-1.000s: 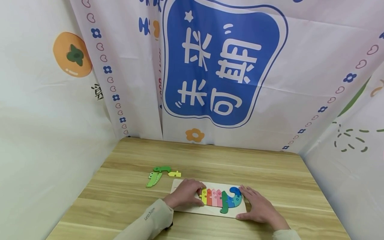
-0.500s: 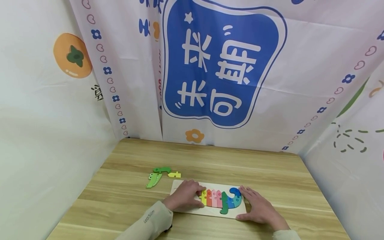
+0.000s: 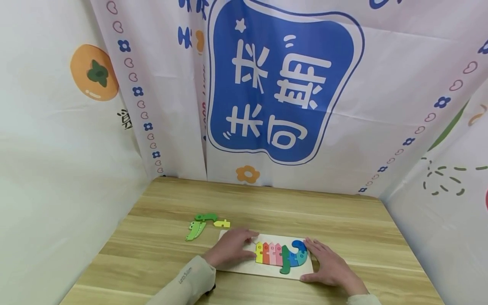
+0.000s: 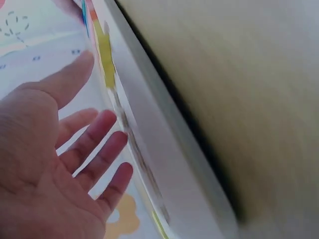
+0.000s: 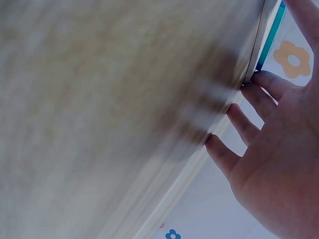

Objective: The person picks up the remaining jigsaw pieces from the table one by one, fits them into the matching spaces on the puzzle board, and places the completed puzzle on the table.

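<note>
A pale wooden puzzle board (image 3: 264, 270) lies flat on the table. Seated on its right part is a row of coloured pieces: a yellow piece (image 3: 259, 253), red and pink ones, a green leg piece (image 3: 285, 260) and a curled blue tail (image 3: 299, 245). Over the board's left part is my left hand (image 3: 232, 248), thumb and fingers spread apart near the yellow piece. In the left wrist view its fingers are loose, with nothing between them. My right hand (image 3: 331, 267) rests against the board's right end, fingers extended at the far corner and thumb at the near corner.
Loose pieces lie beyond the board's left end: a light green crocodile head (image 3: 195, 231), a darker green piece (image 3: 206, 217) and a yellow piece (image 3: 222, 223). Printed white curtains (image 3: 179, 106) enclose the wooden table (image 3: 324, 212) at the back and both sides.
My left hand has drawn slightly left, and its fingertips have come away from the yellow piece. My right hand and the board keep their places.
</note>
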The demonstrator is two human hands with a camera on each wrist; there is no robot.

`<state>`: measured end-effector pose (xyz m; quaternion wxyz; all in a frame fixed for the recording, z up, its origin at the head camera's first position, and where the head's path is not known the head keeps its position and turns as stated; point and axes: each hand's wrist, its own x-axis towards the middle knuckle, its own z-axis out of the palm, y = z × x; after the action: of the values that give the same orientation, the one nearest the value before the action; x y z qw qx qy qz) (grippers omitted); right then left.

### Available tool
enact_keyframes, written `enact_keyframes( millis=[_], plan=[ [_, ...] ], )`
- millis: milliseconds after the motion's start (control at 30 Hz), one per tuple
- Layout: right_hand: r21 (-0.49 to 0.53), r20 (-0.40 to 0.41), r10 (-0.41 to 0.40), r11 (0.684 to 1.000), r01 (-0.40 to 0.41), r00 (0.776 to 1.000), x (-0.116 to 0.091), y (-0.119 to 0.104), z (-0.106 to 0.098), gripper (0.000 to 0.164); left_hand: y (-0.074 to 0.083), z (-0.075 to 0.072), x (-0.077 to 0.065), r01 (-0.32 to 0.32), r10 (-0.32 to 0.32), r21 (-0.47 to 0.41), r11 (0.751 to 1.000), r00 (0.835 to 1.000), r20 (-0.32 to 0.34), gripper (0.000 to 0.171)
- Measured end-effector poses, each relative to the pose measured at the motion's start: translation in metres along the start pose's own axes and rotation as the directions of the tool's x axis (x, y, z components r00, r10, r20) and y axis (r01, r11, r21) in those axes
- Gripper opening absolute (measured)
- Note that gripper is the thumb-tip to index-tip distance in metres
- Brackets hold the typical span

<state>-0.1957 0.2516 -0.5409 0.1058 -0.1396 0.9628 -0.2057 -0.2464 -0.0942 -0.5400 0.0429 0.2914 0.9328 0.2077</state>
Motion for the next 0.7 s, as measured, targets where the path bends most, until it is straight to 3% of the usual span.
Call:
enact_keyframes(
  millis=[167,233,333,533,700],
  plan=[
    [-0.001,-0.003,-0.002,1.000,0.002,1.000,0.000,0.000,-0.001,0.115,-0.019,-0.007,-0.006,0.058,-0.060,-0.014,0.998,0.988,-0.145,0.052],
    [-0.002,-0.005,-0.001,1.000,0.001,1.000,0.000,0.000,-0.001,0.114,-0.027,-0.013,-0.008,0.098,-0.099,-0.013,0.995,0.973,-0.208,0.048],
    [0.006,-0.003,0.001,1.000,-0.001,1.000,0.000,-0.001,-0.001,0.114,-0.040,-0.022,-0.012,0.190,-0.186,-0.016,0.982,0.939,-0.290,0.048],
    [0.009,0.004,0.003,1.000,-0.003,1.000,0.000,-0.001,0.000,0.114,-0.071,-0.036,-0.022,0.387,-0.347,0.047,0.921,0.870,-0.349,0.051],
    [0.004,-0.002,0.001,1.000,-0.001,1.000,-0.001,0.000,0.000,0.114,-0.088,-0.042,-0.028,0.453,-0.383,0.126,0.883,0.848,-0.367,0.049]
  ],
)
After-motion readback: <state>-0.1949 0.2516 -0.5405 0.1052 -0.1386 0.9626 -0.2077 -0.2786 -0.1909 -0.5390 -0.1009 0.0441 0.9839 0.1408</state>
